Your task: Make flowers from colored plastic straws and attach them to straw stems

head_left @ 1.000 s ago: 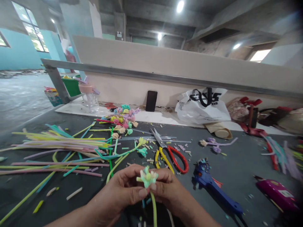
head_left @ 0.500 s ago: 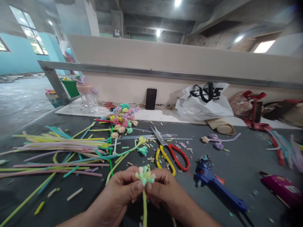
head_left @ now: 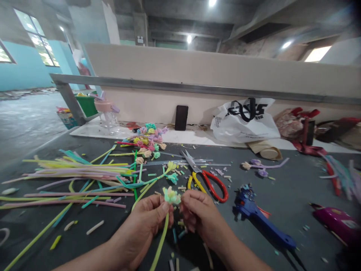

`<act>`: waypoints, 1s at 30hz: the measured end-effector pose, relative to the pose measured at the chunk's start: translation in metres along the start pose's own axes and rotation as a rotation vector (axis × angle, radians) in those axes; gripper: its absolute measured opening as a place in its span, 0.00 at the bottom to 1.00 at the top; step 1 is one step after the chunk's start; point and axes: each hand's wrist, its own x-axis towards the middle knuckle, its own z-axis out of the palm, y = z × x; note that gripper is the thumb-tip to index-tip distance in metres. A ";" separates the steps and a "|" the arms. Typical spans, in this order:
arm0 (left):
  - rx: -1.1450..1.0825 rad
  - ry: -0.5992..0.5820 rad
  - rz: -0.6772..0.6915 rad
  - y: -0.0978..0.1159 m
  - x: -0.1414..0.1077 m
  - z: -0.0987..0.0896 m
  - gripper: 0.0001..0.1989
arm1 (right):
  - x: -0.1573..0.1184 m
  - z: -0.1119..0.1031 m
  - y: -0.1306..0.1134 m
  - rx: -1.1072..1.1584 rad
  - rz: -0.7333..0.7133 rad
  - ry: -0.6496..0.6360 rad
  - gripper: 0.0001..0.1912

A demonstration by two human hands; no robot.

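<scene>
Low and central in the head view, just above the dark tabletop, our left hand has its grip closed on a chenille flower, thumb and fingers pinching right under the bloom while its green stem hangs down toward us. Our right hand sits just beside the petals, fingertips drawn together; we cannot tell whether its grip has hold of a petal. We judge the step in hand to be arranging the petals; the next move seems to call for a steady left pinch and a light touch from the right. For moving, the widest bare room lies to our right, past the blue corded tool. Scissors lie just beyond our right hand, and loose chenille stems crowd the left. A white ledge edges the far side.
</scene>
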 end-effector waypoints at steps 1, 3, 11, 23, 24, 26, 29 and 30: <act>0.034 -0.010 0.015 0.000 0.000 -0.001 0.10 | -0.001 0.000 -0.002 0.021 -0.044 0.010 0.10; 0.063 -0.041 0.020 -0.001 0.000 -0.003 0.11 | -0.002 0.000 -0.005 -0.001 -0.122 -0.026 0.16; 0.084 -0.120 -0.112 -0.003 -0.001 -0.001 0.10 | -0.003 -0.003 -0.018 -0.489 -0.351 -0.158 0.12; -0.039 -0.200 -0.207 -0.001 0.000 -0.005 0.11 | -0.001 -0.006 -0.015 -0.481 -0.192 -0.127 0.18; -0.036 -0.193 -0.205 -0.002 0.000 -0.005 0.10 | -0.001 -0.006 -0.014 -0.493 -0.195 -0.130 0.18; -0.005 -0.168 -0.190 -0.003 0.002 -0.006 0.09 | 0.001 -0.006 -0.013 -0.538 -0.220 -0.116 0.19; 0.102 -0.108 -0.176 -0.004 0.003 -0.005 0.08 | 0.003 -0.003 -0.011 -0.637 -0.280 -0.080 0.18; 0.145 -0.084 -0.172 -0.004 0.003 -0.004 0.08 | 0.004 -0.002 -0.011 -0.665 -0.300 -0.072 0.18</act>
